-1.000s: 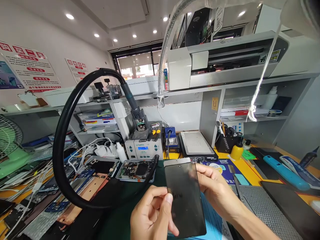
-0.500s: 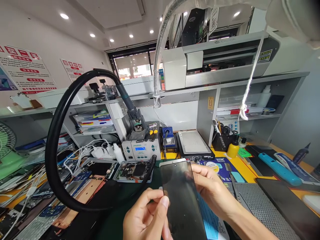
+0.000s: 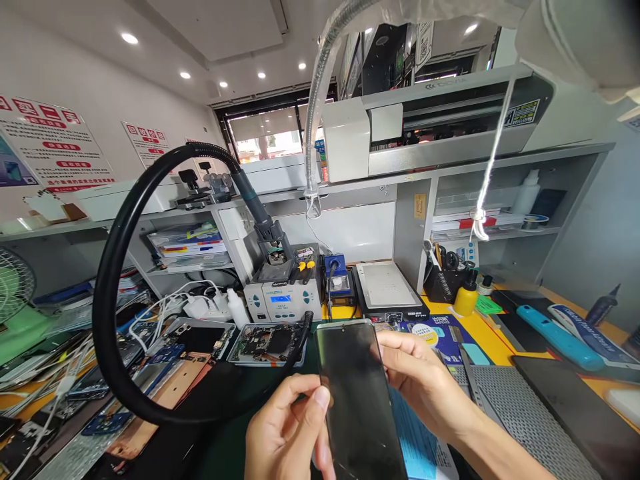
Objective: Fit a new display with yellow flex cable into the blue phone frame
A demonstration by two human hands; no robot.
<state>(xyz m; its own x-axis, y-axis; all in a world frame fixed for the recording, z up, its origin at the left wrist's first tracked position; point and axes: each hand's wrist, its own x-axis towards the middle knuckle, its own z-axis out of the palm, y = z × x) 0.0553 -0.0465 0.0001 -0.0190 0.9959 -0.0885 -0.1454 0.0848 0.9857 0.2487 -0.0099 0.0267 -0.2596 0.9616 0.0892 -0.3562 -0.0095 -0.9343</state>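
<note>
Circuit boards (image 3: 265,341) are held in a shallow tray (image 3: 301,361). Above the table (image 3: 543,307), a dark phone (image 3: 356,400) is gripped between the left hand's (image 3: 295,427) closed fingers and the right hand's (image 3: 425,377) curled fingers. Tools are contained in a black holder (image 3: 440,285).

The lower end of the dark phone (image 3: 357,400) is cut off by the bottom edge of the frame, as is part of the left hand (image 3: 293,430). The phone hides the right hand's (image 3: 417,367) fingertips behind it. At the far left, the green fan (image 3: 13,287) runs out of the frame. The fine print on the wall poster (image 3: 65,143), upper left, is too small to read.
</note>
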